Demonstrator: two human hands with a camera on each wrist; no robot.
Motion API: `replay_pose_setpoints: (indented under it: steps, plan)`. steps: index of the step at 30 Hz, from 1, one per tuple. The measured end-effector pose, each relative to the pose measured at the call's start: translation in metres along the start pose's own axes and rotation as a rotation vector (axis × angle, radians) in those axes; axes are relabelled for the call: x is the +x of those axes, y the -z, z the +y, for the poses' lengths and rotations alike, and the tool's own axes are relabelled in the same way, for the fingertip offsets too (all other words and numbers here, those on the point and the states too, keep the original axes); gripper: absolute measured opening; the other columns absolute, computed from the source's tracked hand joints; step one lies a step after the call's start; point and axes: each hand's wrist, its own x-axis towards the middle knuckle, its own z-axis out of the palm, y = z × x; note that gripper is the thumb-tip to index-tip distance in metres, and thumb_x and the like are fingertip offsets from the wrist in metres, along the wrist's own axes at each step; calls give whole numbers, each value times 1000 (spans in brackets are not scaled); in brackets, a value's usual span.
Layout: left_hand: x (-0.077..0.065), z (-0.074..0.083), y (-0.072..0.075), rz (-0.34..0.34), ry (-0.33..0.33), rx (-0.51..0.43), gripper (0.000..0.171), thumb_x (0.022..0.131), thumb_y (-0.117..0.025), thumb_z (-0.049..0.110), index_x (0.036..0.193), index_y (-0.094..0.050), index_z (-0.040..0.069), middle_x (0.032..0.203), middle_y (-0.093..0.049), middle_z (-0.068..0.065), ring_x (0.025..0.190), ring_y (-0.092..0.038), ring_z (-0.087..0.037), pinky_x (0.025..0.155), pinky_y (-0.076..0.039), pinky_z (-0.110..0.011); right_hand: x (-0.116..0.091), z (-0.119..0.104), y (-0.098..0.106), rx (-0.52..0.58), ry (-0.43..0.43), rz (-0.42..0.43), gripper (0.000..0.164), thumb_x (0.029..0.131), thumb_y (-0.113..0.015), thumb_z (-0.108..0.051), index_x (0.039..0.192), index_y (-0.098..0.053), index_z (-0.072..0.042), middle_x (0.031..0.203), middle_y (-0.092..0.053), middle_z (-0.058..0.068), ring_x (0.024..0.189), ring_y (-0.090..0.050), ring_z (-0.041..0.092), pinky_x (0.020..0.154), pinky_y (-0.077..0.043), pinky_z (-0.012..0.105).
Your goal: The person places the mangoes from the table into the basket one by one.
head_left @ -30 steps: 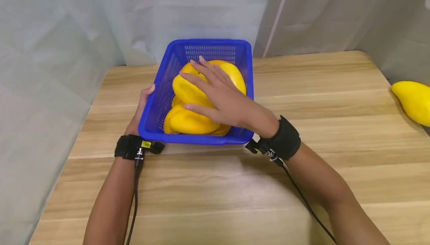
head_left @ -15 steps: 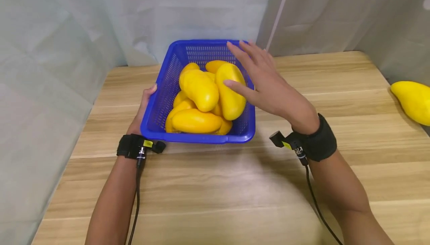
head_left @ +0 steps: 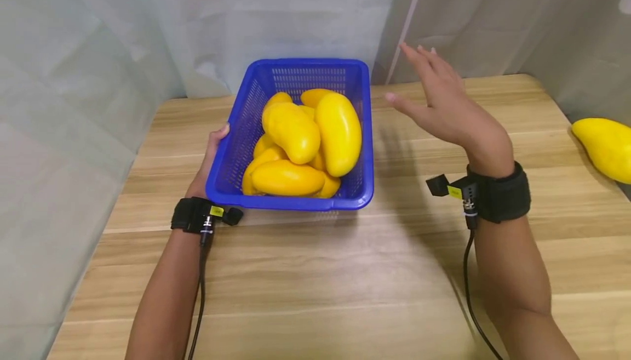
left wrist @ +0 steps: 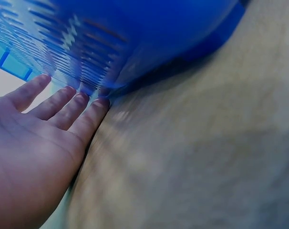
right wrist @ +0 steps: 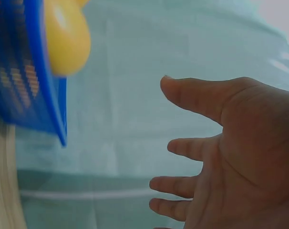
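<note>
Several yellow mangoes lie heaped in a blue plastic basket with slotted walls, in the middle of the head view. My left hand is at the basket's left side, its thumb up by the rim. In the left wrist view its fingers lie nearly straight, tips against the slotted wall, low near the tabletop. Right of the basket, my right hand is raised over the table, fingers spread and holding nothing. The right wrist view has the palm facing the basket across a gap.
Another mango lies by the right edge of the wooden table. Grey-white sheeting hangs behind and at the sides. Black wrist straps trail cables along both forearms.
My right hand has lifted away from the mangoes and moved right, out past the basket's rim, uncovering the heap. The left hand and basket have hardly moved.
</note>
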Motion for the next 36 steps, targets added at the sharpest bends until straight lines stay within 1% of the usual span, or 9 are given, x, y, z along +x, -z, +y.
replay_pose_setpoints:
  steps: [4,8,13,18,22,25,28,31,36]
  plan:
    - [1,1,0,6,13,11,66,108,-19,53,160,-20,12,133,-49,-6,108,-58,-14,91,-50,-27,0,18,7,23,-83,-6,82,103,-52,-47,163,2,-31,168,8,9,153,16,30,116,12,64]
    - [2,1,1,6,25,28,69,107,-18,55,162,-14,12,132,-49,-6,106,-58,-14,90,-50,-26,-2,36,15,11,-164,2,83,104,-49,-48,163,6,-27,168,11,13,152,17,34,115,12,66]
    - [5,0,3,-30,30,28,69,107,-17,55,162,-12,13,133,-47,-7,107,-57,-14,90,-51,-27,-10,58,26,-17,-332,27,84,104,-43,-51,163,9,-21,167,13,18,150,20,41,114,12,67]
    - [8,0,3,-47,35,28,69,108,-17,54,163,-11,13,135,-46,-7,108,-57,-15,91,-51,-27,-23,73,38,15,-445,44,86,103,-40,-54,162,11,-18,166,13,21,150,19,44,115,7,68]
    - [8,2,2,-32,54,30,69,107,-17,55,163,-11,15,134,-47,-5,108,-57,-13,92,-50,-27,-31,82,49,18,-500,110,87,102,-40,-55,162,8,-15,166,11,21,150,17,47,115,8,68]
    - [0,4,4,-15,66,40,69,107,-18,57,163,-12,16,132,-48,-3,107,-57,-12,92,-50,-26,-33,87,54,22,-535,169,87,102,-41,-55,162,5,-12,166,10,22,149,20,46,116,11,65]
    - [-8,7,6,-9,71,37,69,107,-19,57,162,-13,17,131,-48,-3,107,-58,-12,92,-50,-26,-34,93,56,34,-595,219,88,102,-42,-55,163,3,-10,166,12,22,148,24,43,116,15,62]
    - [-10,8,8,-4,73,48,69,106,-19,58,162,-14,18,131,-49,-2,107,-57,-12,92,-50,-26,-39,102,61,39,-653,248,88,101,-41,-56,163,3,-10,166,11,22,149,22,44,115,16,62]
    - [-6,6,8,-11,73,49,71,106,-20,58,163,-11,17,131,-50,-1,107,-57,-12,91,-50,-26,-61,115,73,105,-784,248,94,97,-38,-66,162,8,-17,167,12,19,150,13,48,117,2,67]
